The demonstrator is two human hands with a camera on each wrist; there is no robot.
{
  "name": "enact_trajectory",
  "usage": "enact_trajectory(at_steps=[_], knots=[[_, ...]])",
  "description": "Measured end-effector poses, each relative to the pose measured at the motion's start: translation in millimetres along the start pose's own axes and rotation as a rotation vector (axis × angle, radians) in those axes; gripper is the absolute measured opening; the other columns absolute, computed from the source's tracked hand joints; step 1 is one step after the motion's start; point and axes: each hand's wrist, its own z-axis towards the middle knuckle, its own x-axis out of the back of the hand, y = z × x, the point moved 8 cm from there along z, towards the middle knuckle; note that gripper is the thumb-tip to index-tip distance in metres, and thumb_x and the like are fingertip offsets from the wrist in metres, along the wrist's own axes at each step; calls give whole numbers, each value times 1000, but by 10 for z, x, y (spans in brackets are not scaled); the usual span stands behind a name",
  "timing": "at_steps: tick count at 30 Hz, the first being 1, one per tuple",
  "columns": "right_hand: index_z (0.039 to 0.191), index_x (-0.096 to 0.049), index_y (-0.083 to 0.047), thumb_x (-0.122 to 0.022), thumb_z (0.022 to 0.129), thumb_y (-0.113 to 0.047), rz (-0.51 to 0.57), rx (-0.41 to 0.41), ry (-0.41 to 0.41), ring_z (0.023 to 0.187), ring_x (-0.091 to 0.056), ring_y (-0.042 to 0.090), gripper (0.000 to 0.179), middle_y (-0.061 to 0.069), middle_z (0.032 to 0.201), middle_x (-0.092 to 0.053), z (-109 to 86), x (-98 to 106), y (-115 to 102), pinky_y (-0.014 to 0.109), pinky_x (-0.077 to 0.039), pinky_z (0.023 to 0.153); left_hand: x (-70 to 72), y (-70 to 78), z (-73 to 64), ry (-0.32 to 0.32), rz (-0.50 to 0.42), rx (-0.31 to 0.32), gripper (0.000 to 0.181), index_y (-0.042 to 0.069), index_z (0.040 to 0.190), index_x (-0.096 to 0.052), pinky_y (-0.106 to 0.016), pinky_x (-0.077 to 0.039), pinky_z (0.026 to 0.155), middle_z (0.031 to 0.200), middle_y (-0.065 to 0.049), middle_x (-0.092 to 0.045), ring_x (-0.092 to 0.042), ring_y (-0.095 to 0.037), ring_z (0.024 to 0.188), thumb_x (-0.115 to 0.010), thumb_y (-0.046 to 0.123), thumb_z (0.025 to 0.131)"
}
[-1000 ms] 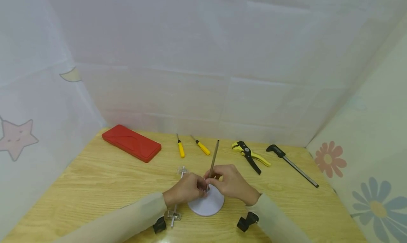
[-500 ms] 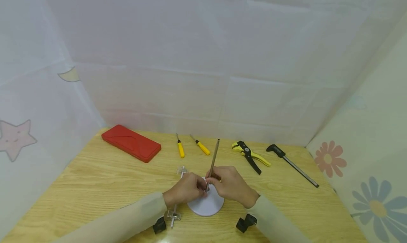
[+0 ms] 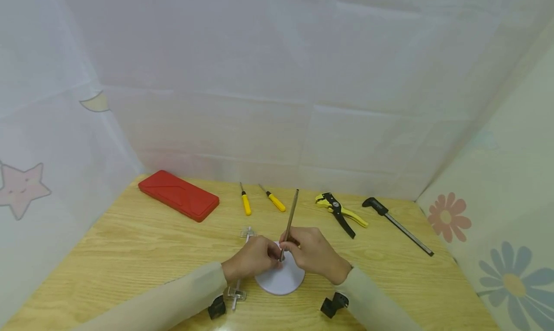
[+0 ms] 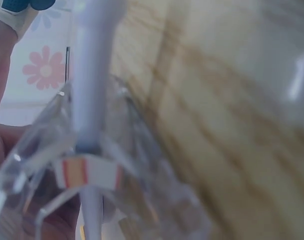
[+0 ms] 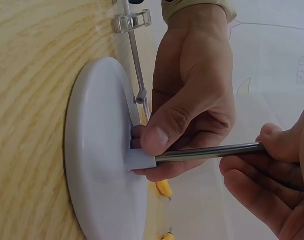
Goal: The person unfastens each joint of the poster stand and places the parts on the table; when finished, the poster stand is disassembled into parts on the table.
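Note:
A white round base (image 3: 281, 282) lies flat on the table, with a short white socket (image 5: 142, 159) rising from its middle. One end of a slim metal rod (image 3: 292, 211) meets that socket, and the rod stands up, leaning slightly right in the head view. My left hand (image 3: 253, 257) pinches the socket between thumb and fingers, low over the base. Farther up, my right hand (image 3: 315, 252) holds the rod between thumb and fingertips. A thin white bar (image 3: 237, 286) with clear plastic clips (image 4: 156, 195) lies partly under my left hand.
Behind the hands lie a red case (image 3: 179, 196), two yellow-handled screwdrivers (image 3: 246, 203) (image 3: 276, 201), yellow-and-black wire strippers (image 3: 339, 213) and a caliper (image 3: 398, 225). Pale cloth walls (image 3: 242, 105) stand along the table's back and sides.
My right hand has shifted slightly down and its fingers have changed their hold on the rod since one second ago. The left hand and the base have stayed in place.

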Motion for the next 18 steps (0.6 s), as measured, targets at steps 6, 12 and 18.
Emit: enact_trajectory(at_steps=[6, 12, 18], knots=[[94, -69, -10, -67, 98, -14, -4, 23, -4, 70, -63, -2, 5, -1, 87, -74, 2, -15, -37, 7, -47, 59, -4, -14, 7, -9, -5, 6, 3, 6, 85, -78, -18, -54, 61, 80, 0, -76, -64, -3, 72, -78, 6, 81], [93, -69, -11, -68, 97, -16, -4, 30, 23, 70, -63, -2, 7, -3, 85, -74, 0, -9, -33, 8, -48, 60, -3, -20, 7, -11, 11, 7, 2, 5, 84, -78, -19, -53, 61, 78, 2, -75, -63, -4, 71, -77, 5, 82], [94, -69, -12, -68, 98, -18, -42, 52, 53, 66, -52, -5, 7, -3, 85, -72, -11, -9, -50, 6, -42, 57, -2, -4, 3, -14, 11, 6, 8, 10, 81, -76, -19, -52, 60, 77, 1, -75, -62, -5, 70, -75, 2, 83]])
